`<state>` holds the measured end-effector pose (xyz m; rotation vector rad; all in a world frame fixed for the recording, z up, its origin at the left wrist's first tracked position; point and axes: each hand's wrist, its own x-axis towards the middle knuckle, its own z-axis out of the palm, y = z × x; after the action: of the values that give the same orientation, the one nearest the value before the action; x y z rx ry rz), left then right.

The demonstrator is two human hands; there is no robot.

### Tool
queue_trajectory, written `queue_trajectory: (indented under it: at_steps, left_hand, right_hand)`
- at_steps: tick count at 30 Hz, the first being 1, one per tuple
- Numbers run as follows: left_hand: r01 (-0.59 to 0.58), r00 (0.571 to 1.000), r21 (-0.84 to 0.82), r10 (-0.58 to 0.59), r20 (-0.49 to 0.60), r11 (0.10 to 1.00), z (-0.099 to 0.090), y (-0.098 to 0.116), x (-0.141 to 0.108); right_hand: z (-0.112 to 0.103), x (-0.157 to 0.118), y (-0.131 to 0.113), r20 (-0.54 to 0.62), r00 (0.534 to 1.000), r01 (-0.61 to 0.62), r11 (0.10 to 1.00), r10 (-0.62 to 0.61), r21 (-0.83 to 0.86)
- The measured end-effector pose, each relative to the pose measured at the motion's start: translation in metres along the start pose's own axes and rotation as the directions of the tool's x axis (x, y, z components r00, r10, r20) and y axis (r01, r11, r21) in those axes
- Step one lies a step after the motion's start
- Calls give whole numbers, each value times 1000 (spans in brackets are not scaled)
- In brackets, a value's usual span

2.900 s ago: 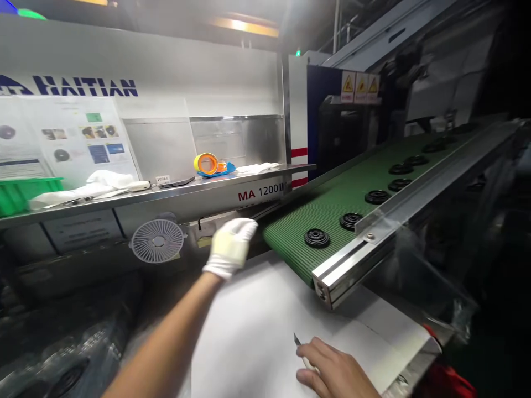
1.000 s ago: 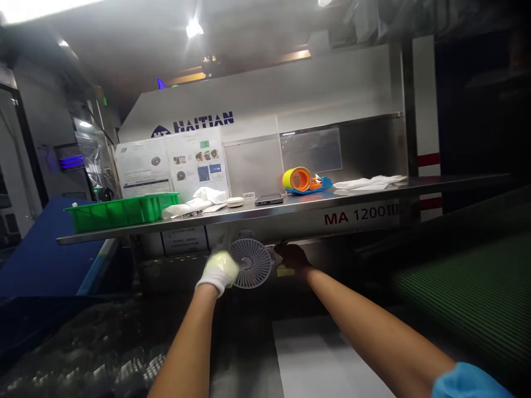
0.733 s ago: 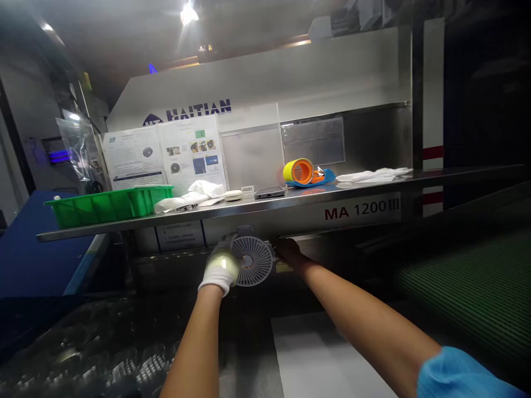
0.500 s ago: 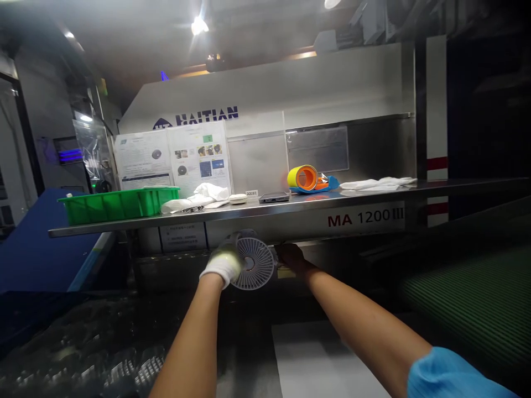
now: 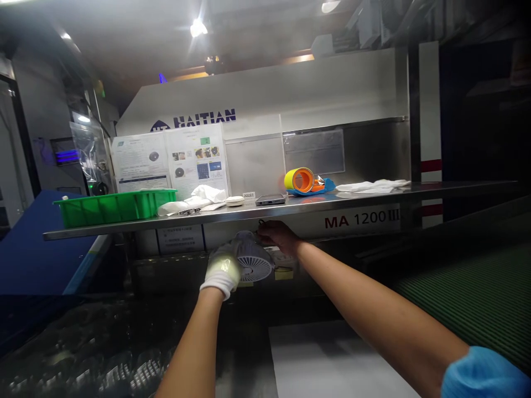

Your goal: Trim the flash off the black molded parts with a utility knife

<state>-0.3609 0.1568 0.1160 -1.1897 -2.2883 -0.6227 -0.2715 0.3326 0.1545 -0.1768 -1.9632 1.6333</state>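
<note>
1. Left hand (image 5: 222,271), in a white cotton glove: closed around the left side of a small white fan (image 5: 254,264), a firm hold on its grille and rim.
2. Right hand (image 5: 279,236), bare: fingers curled and narrow, up under the front edge of the steel shelf (image 5: 290,205), just beside the top of the fan. A thin dark cord (image 5: 261,223) just by the fingertips. Any hold on the cord or the shelf edge impossible to tell from this view.
3. Fan location: directly below the shelf's front edge, left of the "MA 1200 III" marking, tilted, with its grille facing outward.
4. Blue sleeve (image 5: 481,373) at the lower right, on the right forearm.
5. On the shelf, left to right: green plastic crate (image 5: 114,209), crumpled white cloth (image 5: 199,195), small white oval object (image 5: 235,200), dark phone (image 5: 270,199), yellow-and-orange roll of tape (image 5: 297,179) on a blue piece (image 5: 311,191), and flat white cloth (image 5: 371,186).
6. Behind the shelf: printed notices (image 5: 168,160) beneath blue "HAITIAN" lettering (image 5: 203,118).
7. Below and to the right: green ribbed conveyor belt (image 5: 468,298) and a pale white sheet (image 5: 332,359), both out of reach of the fingers.
</note>
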Motion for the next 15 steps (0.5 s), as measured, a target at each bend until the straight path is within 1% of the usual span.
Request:
queue_trajectory:
  at_steps: [2, 4, 7, 10, 12, 13, 15]
  left_hand:
    - [-46, 993, 12, 47, -104, 999, 2, 3, -16]
    - [-85, 976, 24, 88, -199, 996, 4, 6, -32]
    - [-124, 944, 32, 128, -304, 992, 13, 5, -50]
    - [-165, 893, 29, 162, -419, 986, 30, -1, -57]
    - [-192, 855, 31, 183, -486, 981, 43, -6, -58]
    - [-202, 840, 33, 191, -507, 979, 48, -8, -57]
    - [-215, 826, 40, 203, -526, 976, 55, -11, -57]
  right_hand:
    - [4, 1, 0, 52, 999, -4, 1000, 5, -22]
    - [5, 1, 2, 88, 996, 8, 999, -3, -52]
    - [7, 1, 5, 117, 992, 67, 993, -55, -99]
    - [8, 1, 6, 153, 982, 137, 977, -111, -166]
    - [9, 2, 4, 204, 971, 170, 962, -126, -215]
    - [9, 3, 3, 233, 964, 184, 954, -128, -238]
    - [11, 4, 2, 287, 949, 210, 939, -129, -271]
